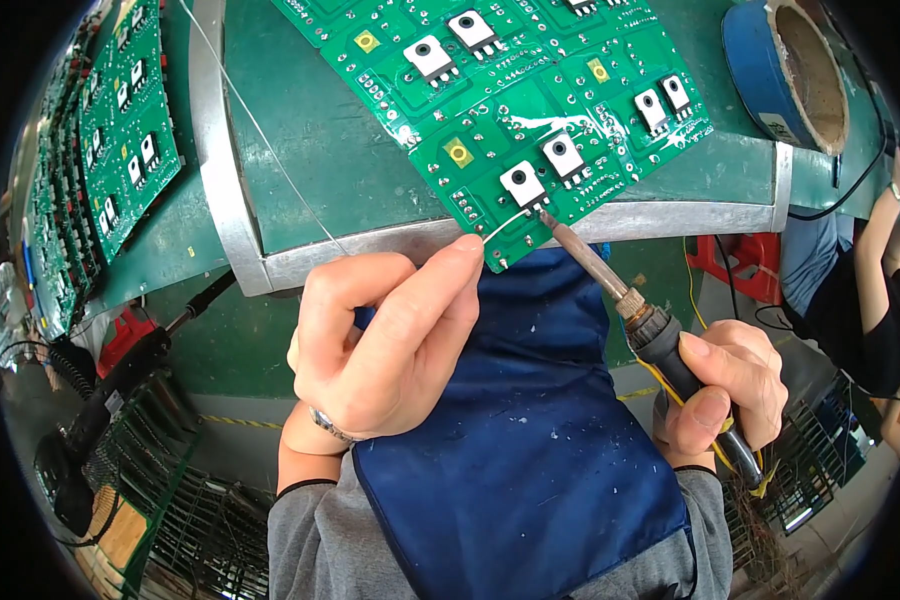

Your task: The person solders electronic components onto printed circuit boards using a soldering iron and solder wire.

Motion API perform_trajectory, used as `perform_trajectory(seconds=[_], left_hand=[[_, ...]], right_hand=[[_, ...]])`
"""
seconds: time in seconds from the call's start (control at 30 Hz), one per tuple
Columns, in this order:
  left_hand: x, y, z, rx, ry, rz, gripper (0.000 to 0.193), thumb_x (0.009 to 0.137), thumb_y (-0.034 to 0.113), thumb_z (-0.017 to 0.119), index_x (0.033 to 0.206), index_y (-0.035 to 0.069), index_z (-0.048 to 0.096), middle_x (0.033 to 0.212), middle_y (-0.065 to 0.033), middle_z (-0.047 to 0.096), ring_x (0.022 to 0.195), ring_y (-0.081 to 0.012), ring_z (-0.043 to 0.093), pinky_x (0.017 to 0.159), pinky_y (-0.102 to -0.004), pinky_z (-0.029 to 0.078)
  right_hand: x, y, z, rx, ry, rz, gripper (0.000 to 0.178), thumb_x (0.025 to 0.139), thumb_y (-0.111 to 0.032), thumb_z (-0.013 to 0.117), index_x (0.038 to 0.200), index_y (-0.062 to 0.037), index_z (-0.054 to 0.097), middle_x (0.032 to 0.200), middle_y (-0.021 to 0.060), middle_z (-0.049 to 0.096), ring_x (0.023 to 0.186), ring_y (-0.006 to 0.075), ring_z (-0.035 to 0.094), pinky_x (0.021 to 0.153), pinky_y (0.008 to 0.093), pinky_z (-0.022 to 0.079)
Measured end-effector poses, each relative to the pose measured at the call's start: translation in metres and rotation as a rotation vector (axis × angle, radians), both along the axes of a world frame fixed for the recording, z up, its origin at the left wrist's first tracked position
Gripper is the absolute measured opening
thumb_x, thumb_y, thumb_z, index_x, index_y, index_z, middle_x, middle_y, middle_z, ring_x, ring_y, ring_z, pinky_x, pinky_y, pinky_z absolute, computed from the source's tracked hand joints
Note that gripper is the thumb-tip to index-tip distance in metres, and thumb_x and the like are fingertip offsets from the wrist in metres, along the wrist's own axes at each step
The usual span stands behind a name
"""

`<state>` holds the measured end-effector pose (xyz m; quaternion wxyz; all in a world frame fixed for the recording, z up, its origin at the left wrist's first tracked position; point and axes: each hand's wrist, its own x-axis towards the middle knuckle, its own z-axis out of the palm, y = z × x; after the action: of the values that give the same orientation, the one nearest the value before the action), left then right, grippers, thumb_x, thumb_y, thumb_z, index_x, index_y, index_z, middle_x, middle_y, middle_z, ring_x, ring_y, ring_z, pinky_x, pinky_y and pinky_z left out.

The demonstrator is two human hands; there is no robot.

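A green circuit board [490, 115] with several silver-and-black transistors lies on the green bench, its near corner jutting over the metal edge. My right hand [730, 385] grips a soldering iron [660, 345] by its black handle. The iron's tip meets the legs of the nearest transistor [522, 186]. Between thumb and forefinger, my left hand [390, 335] pinches a thin solder wire [505, 227], whose end reaches the same legs from the left. The long strand of wire runs up and left across the bench.
Stacked circuit boards [120, 130] stand at the left. A blue roll with a brown core [785, 75] sits at the far right of the bench [310, 120], which has a metal edge [660, 220]. Beyond it, another person's arm [875, 260] shows. Wire racks [210, 540] stand below.
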<state>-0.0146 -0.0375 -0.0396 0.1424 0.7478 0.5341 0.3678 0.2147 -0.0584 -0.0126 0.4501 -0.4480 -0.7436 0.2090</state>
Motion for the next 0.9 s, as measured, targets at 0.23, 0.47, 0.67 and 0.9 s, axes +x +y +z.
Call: perform_trajectory(seconds=[0.23,0.47,0.67,0.9], left_hand=[[0.001,0.002,-0.001,0.017,-0.017,-0.045,0.039,0.056,-0.004,0.077,0.092,0.008,0.071,0.078,-0.0006,0.047,0.061,-0.0106,0.052,0.049,-0.0225,0.044],[0.002,0.007,-0.008,0.115,-0.008,-0.114,0.042,0.054,-0.006,0.075,0.093,0.008,0.071,0.078,-0.0002,0.046,0.056,-0.0082,0.047,0.045,-0.0215,0.04],[0.003,0.011,-0.014,0.141,0.0,-0.17,0.042,0.055,-0.006,0.073,0.095,0.006,0.07,0.077,0.0,0.045,0.053,-0.0066,0.044,0.043,-0.0199,0.037],[0.003,0.011,-0.013,0.166,0.048,-0.191,0.046,0.052,-0.007,0.073,0.096,0.004,0.07,0.077,0.0,0.044,0.053,-0.0067,0.043,0.042,-0.0192,0.036]], right_hand=[[0.001,-0.005,0.001,0.002,0.026,-0.077,0.023,0.087,-0.022,0.058,0.089,0.0013,0.061,0.049,0.0006,0.051,0.037,0.0126,0.046,0.037,0.0245,0.033],[0.002,-0.003,0.001,-0.017,-0.017,-0.095,0.022,0.087,-0.021,0.058,0.089,0.0011,0.061,0.049,0.0014,0.051,0.038,0.0126,0.047,0.037,0.0248,0.034],[-0.001,0.0,-0.001,-0.003,0.01,-0.08,0.021,0.086,-0.018,0.058,0.088,0.0023,0.061,0.05,0.0016,0.052,0.037,0.0123,0.046,0.037,0.0246,0.034],[-0.001,0.0,-0.002,0.029,0.01,-0.061,0.022,0.085,-0.018,0.058,0.088,0.0036,0.062,0.049,0.0017,0.052,0.037,0.0116,0.045,0.035,0.0236,0.032]])
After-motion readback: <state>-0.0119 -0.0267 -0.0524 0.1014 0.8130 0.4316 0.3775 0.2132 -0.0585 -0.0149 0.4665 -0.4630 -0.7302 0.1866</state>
